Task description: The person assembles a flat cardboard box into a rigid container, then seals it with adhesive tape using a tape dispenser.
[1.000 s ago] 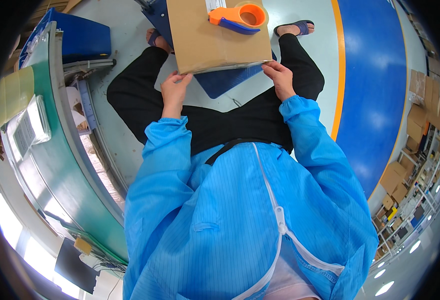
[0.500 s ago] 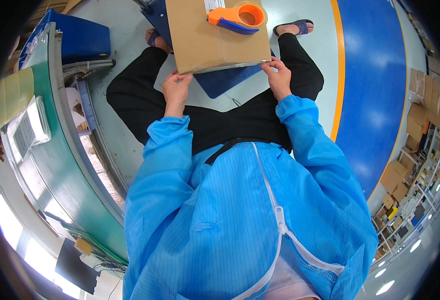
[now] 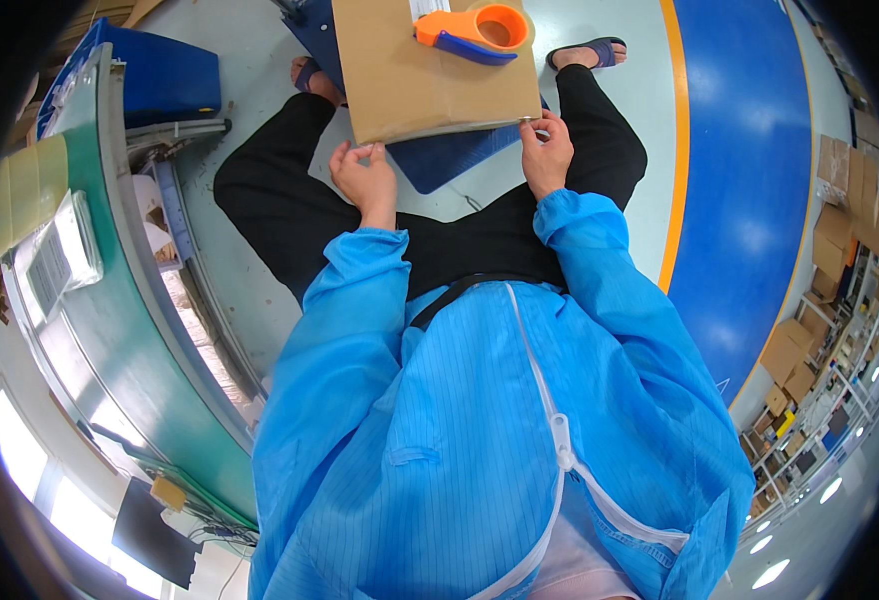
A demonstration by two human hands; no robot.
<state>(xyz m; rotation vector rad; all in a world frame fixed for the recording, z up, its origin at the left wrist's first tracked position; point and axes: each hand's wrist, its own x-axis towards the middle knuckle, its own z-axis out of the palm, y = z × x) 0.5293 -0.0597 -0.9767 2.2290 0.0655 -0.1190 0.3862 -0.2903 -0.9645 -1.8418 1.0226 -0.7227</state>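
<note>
A brown cardboard box [image 3: 430, 90] rests on a blue surface [image 3: 440, 165] between my knees, with a glossy strip of clear tape [image 3: 465, 128] along its near edge. On top lies an orange tape dispenser [image 3: 442, 27] with a blue part. At the near left corner, my left hand [image 3: 365, 182] has its thumb and fingers pinched together; whatever is between them is too small to make out. My right hand [image 3: 547, 152] pinches at the near right corner, where the tape end glints at its fingertips.
A green-topped workbench [image 3: 110, 220] runs along my left, with papers in a clear sleeve [image 3: 60, 260] on it. Behind it stands a blue bin [image 3: 170, 80]. To the right are a yellow floor line [image 3: 678, 150] and shelves with cardboard boxes [image 3: 788, 350].
My left hand has shifted slightly right and turned, its fingers now curled just off the box's left corner. My right hand has drawn slightly inward at the right corner. The box has barely moved.
</note>
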